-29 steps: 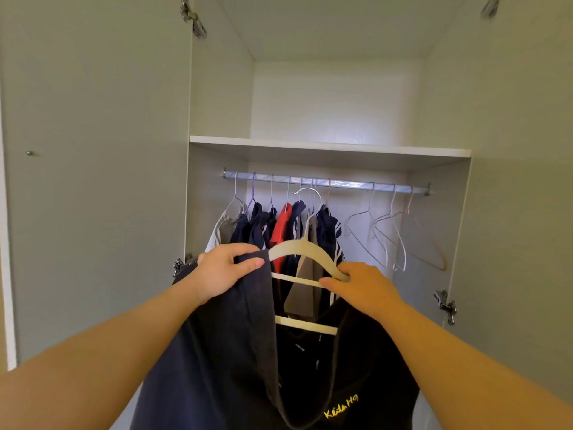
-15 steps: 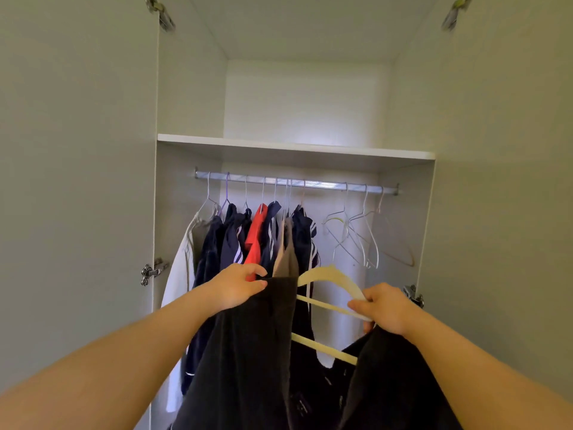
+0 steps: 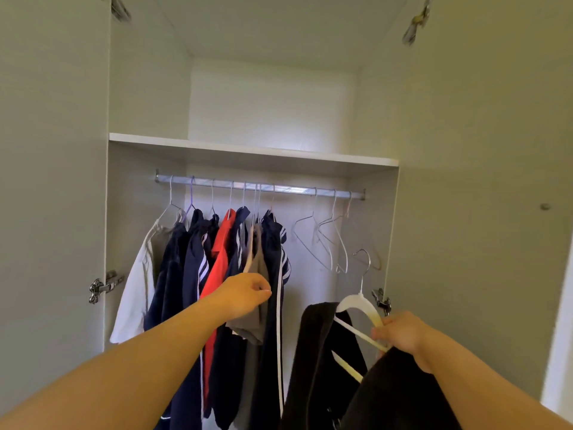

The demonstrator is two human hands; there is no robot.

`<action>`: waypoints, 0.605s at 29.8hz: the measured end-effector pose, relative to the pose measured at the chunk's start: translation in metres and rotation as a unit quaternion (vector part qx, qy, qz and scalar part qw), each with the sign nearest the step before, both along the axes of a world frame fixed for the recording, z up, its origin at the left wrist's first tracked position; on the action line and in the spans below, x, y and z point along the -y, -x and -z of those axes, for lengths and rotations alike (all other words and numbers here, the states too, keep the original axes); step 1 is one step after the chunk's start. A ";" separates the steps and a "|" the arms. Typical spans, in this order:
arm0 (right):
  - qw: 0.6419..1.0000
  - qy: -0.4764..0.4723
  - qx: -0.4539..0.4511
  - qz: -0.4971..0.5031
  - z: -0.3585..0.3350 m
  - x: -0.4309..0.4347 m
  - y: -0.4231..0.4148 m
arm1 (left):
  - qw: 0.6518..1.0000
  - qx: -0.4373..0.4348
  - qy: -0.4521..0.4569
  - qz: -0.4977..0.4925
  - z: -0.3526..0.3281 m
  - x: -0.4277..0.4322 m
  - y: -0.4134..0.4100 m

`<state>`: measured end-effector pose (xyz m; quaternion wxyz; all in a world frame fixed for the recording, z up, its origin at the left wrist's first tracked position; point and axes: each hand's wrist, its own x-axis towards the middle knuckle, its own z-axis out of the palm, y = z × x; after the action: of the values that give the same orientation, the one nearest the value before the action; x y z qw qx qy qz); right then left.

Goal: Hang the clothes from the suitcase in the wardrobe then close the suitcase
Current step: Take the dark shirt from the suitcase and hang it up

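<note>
While right hand (image 3: 400,332) grips curved hanger (image 3: 356,302), black cloth (image 3: 316,352) droops (matte).

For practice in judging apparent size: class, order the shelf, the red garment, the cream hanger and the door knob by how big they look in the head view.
Largest to smallest:
1. shelf
2. red garment
3. cream hanger, which is held nearer the camera in the right hand, so it looks enlarged
4. door knob

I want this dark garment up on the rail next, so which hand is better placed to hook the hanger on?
Right. The right hand grips the hanger carrying the dark garment, under the right end of the rail. The left hand is over by the hung clothes.
</note>
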<state>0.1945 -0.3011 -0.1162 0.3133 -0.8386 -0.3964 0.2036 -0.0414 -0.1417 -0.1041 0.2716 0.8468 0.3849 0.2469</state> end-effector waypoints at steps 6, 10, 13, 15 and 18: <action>0.984 -0.095 -0.151 0.020 -0.003 -0.039 -0.005 | 1.000 0.006 -0.018 -0.002 -0.009 -0.021 -0.017; 0.964 -0.117 -0.237 -0.005 -0.012 -0.079 -0.006 | 0.999 0.009 -0.047 -0.007 -0.018 -0.051 -0.034; 0.945 -0.134 -0.296 -0.026 -0.020 -0.110 -0.007 | 0.998 0.019 -0.064 -0.007 -0.025 -0.075 -0.048; 0.932 -0.146 -0.330 -0.027 -0.027 -0.132 -0.011 | 0.997 0.031 -0.068 -0.006 -0.030 -0.095 -0.061; 0.923 -0.154 -0.351 -0.028 -0.037 -0.176 -0.025 | 0.996 0.036 -0.080 -0.005 -0.038 -0.136 -0.088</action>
<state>0.2200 -0.1248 -0.0789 0.5516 -0.6437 -0.3107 0.4299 0.0464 -0.0054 -0.0661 0.2149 0.8546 0.3582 0.3085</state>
